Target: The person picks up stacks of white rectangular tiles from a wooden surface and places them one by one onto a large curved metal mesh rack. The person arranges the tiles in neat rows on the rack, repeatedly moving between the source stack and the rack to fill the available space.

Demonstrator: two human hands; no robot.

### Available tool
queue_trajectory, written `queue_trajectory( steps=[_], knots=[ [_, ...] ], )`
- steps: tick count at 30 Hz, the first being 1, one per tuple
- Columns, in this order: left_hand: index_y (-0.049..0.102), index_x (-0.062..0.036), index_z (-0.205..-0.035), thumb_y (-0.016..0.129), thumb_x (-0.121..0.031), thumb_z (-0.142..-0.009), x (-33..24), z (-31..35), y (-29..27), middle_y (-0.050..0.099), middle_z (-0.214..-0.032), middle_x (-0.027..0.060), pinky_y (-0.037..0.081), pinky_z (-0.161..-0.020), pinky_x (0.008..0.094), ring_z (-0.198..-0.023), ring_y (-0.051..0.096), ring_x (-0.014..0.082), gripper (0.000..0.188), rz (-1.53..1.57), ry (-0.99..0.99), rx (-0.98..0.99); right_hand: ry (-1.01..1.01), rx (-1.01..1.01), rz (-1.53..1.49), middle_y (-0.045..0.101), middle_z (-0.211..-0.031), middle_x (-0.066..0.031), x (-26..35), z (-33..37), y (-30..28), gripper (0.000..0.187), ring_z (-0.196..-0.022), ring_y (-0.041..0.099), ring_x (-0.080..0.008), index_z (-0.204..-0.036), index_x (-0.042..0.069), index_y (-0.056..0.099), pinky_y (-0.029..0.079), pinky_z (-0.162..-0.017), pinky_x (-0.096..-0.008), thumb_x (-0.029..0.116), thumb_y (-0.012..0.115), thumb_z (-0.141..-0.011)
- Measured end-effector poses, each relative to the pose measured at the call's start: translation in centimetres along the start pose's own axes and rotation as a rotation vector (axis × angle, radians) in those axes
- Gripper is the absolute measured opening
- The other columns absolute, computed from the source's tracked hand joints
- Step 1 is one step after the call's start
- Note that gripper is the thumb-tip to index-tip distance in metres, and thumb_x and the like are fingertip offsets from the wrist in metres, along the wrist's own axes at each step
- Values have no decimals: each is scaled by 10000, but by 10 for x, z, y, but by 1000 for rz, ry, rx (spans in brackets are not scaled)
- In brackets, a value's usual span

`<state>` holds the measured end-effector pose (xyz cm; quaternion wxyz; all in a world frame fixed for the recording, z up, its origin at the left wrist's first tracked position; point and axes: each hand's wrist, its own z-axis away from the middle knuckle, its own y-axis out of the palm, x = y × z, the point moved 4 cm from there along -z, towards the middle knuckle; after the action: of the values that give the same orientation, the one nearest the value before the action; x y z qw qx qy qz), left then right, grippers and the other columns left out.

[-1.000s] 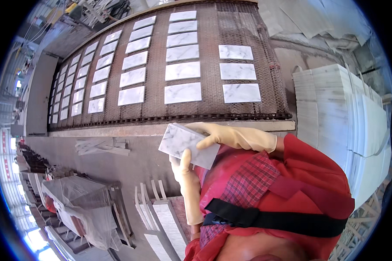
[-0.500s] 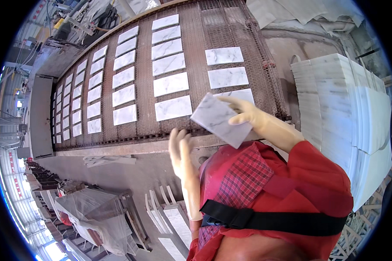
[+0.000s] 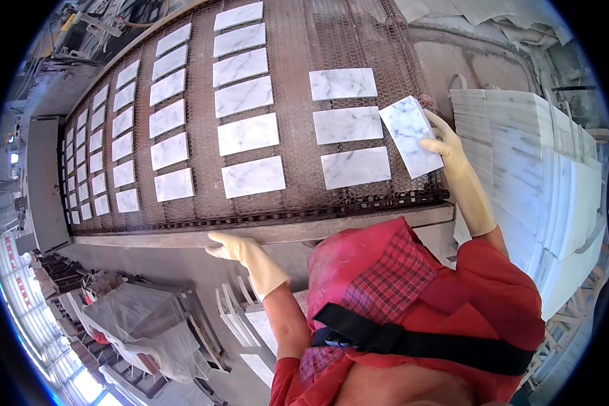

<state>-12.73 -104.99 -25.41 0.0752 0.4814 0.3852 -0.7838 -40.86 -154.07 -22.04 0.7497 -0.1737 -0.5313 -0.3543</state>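
A white marble tile with grey veins (image 3: 410, 137) is gripped along its right edge by my right hand (image 3: 449, 150), in a cream rubber glove. The tile is tilted above the right part of the mesh belt (image 3: 296, 101). Just left of it lie three tiles in a column, the nearest being a marble tile (image 3: 356, 168). My left hand (image 3: 235, 247), gloved the same way, is at the wooden rail (image 3: 287, 234) along the belt's near side. It holds nothing and its fingers are stretched out; whether it touches the rail I cannot tell.
More columns of marble tiles (image 3: 253, 176) cover the belt toward a grey housing (image 3: 47, 183) at the left. Stacked pale slabs (image 3: 501, 169) stand at my right. Behind my left arm are white strips (image 3: 231, 308) and a plastic-covered pile (image 3: 139, 325).
My right hand has carried the tile rightward and away from my body, over the belt. My left hand has moved left and down to the rail. The tiles on the belt appear shifted left.
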Motion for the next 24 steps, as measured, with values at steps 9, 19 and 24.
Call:
queue_trajectory(
  steps=[9,19,24],
  knots=[
    [196,4,-1744,520,-570,-1083,3,1,12,205,-1812,259,248,-1353,501,-1637,303,414,934,-90,91,-72,92,-37,275,627,-1539,-215,-5,-8,-16,1041,-1418,607,-300,-1698,20,405,454,-1193,-409,384,892,-853],
    [189,44,-1734,552,-549,-1079,20,-13,16,191,-1813,266,208,-1373,489,-1666,242,398,955,-74,109,-64,37,-131,663,678,-1523,-188,11,-3,-25,754,-1399,643,-283,-1632,116,551,469,-1176,-387,423,787,-986],
    [190,57,-1730,562,-556,-1076,12,-4,13,187,-1812,273,200,-1379,479,-1670,231,397,970,-68,126,-61,-170,-246,1059,689,-1468,-244,25,-3,-11,793,-1380,654,-382,-1633,136,528,506,-1144,-447,476,789,-965]
  ],
)
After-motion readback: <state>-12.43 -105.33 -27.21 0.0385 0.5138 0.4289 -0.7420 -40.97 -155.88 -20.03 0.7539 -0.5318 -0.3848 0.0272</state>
